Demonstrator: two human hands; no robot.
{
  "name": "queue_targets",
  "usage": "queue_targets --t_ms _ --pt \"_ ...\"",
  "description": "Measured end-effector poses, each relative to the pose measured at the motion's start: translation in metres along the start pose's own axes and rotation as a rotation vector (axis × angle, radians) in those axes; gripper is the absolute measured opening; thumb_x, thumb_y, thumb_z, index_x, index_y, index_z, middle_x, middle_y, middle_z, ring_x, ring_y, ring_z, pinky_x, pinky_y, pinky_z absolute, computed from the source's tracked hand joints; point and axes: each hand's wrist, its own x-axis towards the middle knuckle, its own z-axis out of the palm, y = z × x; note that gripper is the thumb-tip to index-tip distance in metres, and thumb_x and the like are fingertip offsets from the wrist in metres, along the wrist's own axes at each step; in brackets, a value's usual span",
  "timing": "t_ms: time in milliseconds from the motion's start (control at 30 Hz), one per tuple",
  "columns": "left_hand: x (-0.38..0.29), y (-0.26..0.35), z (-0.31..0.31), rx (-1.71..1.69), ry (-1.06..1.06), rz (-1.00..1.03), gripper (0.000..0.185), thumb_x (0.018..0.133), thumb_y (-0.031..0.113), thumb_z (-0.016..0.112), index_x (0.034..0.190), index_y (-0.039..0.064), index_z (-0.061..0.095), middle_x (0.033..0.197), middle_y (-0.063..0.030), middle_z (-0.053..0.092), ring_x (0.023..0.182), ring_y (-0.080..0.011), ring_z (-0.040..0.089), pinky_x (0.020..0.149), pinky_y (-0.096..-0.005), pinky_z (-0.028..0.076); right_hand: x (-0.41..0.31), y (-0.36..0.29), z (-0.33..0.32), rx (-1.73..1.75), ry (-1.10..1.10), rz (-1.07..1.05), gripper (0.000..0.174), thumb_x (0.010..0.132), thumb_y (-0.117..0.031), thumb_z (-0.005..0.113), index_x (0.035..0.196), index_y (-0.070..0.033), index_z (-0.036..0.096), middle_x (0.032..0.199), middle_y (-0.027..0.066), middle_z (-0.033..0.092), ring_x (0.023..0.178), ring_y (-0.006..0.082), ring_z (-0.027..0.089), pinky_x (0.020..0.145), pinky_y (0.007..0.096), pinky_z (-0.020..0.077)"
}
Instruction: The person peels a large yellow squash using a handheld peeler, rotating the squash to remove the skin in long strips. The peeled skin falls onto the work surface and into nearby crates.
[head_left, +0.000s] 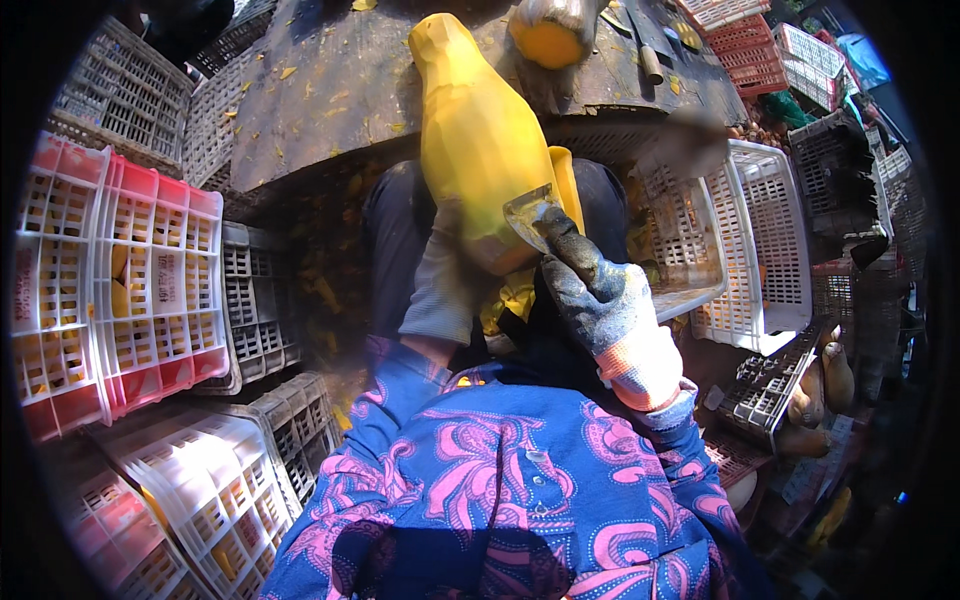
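A large, mostly peeled yellow squash (480, 142) lies lengthwise over my lap, its narrow end resting on the wooden board. My gloved left hand (448, 247) supports its lower left side; the fingers are hidden under the squash. In my gloved right hand (600, 296) is the dark handle of a wide-bladed peeler or scraper (531, 214), its blade against the lower right of the squash. A curved strip of yellow peel (566, 184) stands beside the right side of the squash. More yellow peelings (514, 300) lie between my legs.
On the wooden board (322, 90) lie a cut squash (551, 37) with orange flesh and a knife (646, 52). Stacked plastic crates (161, 285) stand at the left. White crates (772, 225) stand at the right, with whole squashes (838, 375) farther down.
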Motion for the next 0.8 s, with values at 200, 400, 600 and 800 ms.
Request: queue_targets --t_ms 200,400,600,800 --pt "0.01 -0.002 -0.001 -0.057 0.06 -0.042 0.064 0.088 0.044 0.07 0.137 0.009 0.05 0.134 -0.0113 0.056 0.122 -0.0306 0.053 0.107 -0.0473 0.043 -0.048 0.033 -0.01 -0.182 -0.042 0.05 0.034 0.095 -0.01 0.063 0.127 -0.001 0.062 0.111 0.0149 0.072 0.094 0.0092 0.062 0.081 0.0269 0.0492" --pt "0.002 0.006 -0.001 -0.045 0.04 -0.029 0.065 0.087 0.045 0.071 0.137 0.01 0.05 0.134 -0.0115 0.055 0.122 -0.0303 0.053 0.104 -0.0475 0.045 -0.036 0.032 0.001 0.175 0.18 0.039 0.029 0.093 -0.008 0.066 0.121 -0.002 0.066 0.096 0.0063 0.073 0.085 0.0061 0.059 0.075 0.0223 0.0477" --pt "-0.003 0.011 0.008 0.041 0.035 0.002 0.064 0.088 0.046 0.069 0.137 0.009 0.05 0.132 -0.0116 0.057 0.121 -0.0307 0.055 0.104 -0.0479 0.046 -0.011 0.034 0.004 0.235 -0.014 0.051 0.039 0.094 -0.008 0.062 0.133 -0.008 0.061 0.091 -0.0021 0.067 0.078 0.0028 0.054 0.069 0.0197 0.0431" --pt "0.006 0.008 0.005 -0.026 0.135 -0.064 0.062 0.089 0.045 0.069 0.136 0.009 0.051 0.133 -0.0111 0.057 0.121 -0.0303 0.055 0.104 -0.0471 0.046 -0.039 0.044 0.0 0.269 0.093 0.175 0.031 0.093 -0.012 0.066 0.123 -0.005 0.066 0.095 0.0001 0.069 0.082 0.0051 0.057 0.074 0.0225 0.0467"
